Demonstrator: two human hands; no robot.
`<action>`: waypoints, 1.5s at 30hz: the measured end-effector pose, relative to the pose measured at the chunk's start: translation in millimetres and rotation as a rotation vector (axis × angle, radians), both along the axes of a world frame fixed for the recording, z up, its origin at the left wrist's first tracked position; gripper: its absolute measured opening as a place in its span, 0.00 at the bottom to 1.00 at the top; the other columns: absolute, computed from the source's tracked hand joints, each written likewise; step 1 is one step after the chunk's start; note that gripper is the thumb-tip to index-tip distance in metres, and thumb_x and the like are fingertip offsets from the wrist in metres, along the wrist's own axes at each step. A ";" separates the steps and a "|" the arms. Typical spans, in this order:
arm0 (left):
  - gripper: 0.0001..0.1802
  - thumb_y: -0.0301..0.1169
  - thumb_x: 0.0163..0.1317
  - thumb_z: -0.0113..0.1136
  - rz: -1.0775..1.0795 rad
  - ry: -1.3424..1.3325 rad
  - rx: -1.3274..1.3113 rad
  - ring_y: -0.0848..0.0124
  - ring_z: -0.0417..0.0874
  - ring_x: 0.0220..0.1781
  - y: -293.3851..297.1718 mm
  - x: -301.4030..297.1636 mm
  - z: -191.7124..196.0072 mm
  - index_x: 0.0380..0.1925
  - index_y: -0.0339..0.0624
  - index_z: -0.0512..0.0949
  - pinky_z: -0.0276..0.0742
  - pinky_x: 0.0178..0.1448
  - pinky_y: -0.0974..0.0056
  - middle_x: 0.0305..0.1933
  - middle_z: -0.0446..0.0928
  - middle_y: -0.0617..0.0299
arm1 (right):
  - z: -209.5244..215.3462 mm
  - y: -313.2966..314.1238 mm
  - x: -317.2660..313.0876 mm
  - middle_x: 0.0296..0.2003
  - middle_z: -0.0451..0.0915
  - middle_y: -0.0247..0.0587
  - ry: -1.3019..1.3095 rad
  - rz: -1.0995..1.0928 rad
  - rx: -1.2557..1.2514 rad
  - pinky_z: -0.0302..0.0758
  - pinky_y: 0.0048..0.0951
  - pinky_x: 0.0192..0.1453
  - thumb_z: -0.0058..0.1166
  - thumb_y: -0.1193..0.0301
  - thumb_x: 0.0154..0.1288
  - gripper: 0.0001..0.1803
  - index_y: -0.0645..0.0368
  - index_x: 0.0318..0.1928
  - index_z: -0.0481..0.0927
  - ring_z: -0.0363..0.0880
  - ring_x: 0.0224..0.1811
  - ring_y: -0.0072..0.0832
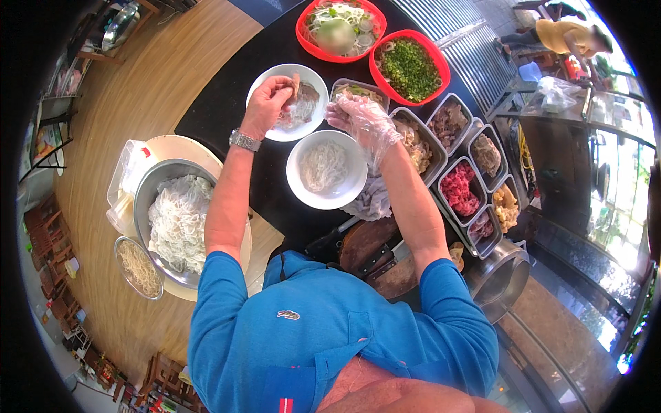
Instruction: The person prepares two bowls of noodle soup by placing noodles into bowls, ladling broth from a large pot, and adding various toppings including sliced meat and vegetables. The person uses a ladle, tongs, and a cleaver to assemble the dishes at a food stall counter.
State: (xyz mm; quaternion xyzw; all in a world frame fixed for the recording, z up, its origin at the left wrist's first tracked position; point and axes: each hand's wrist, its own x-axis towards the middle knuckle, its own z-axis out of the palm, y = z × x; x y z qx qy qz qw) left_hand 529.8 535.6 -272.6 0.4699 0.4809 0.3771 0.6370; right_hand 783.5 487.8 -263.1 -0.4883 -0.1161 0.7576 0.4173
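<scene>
The bare left hand pinches brown meat slices over the white round bowl of noodles and meat; the gloved right hand hovers half-open, empty, at 3 o'clock. A slice could slip onto the black bench; trays crowd 3 o'clock, leaving room toward 9

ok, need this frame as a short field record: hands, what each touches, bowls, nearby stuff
left hand: bare, wristwatch, holds meat slices over far white bowl
right hand: clear plastic glove, over the steel tray beside that bowl; whether it grips anything is unclear
near white bowl: noodles only
big steel bowl: white noodles, person's left
red baskets: chopped greens, sliced onion
steel trays, right: assorted meats
counter: black
</scene>
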 end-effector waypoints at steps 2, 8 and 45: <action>0.11 0.25 0.75 0.57 -0.196 0.189 -0.026 0.78 0.84 0.43 5.7 -4.4 -4.6 0.53 0.38 0.81 0.85 0.48 0.68 0.44 0.84 0.64 | 2.5 -4.0 4.8 0.44 0.85 0.42 -0.013 0.046 0.013 0.87 0.34 0.53 0.64 0.71 0.72 0.10 0.61 0.50 0.81 0.86 0.45 0.33; 0.13 0.28 0.69 0.63 -0.502 0.456 0.094 0.70 0.86 0.48 17.5 18.3 -18.6 0.51 0.39 0.84 0.83 0.56 0.61 0.48 0.86 0.60 | 15.8 -14.3 12.4 0.39 0.85 0.37 -0.111 0.102 -0.003 0.79 0.25 0.43 0.66 0.71 0.71 0.09 0.59 0.48 0.84 0.84 0.39 0.26; 0.07 0.37 0.58 0.68 -0.183 1.406 0.637 0.54 0.87 0.43 -23.3 -12.8 -32.8 0.33 0.49 0.88 0.85 0.46 0.50 0.38 0.84 0.56 | 37.3 -37.8 43.2 0.33 0.83 0.32 -0.133 0.095 0.013 0.73 0.22 0.35 0.66 0.70 0.71 0.07 0.56 0.45 0.83 0.79 0.32 0.20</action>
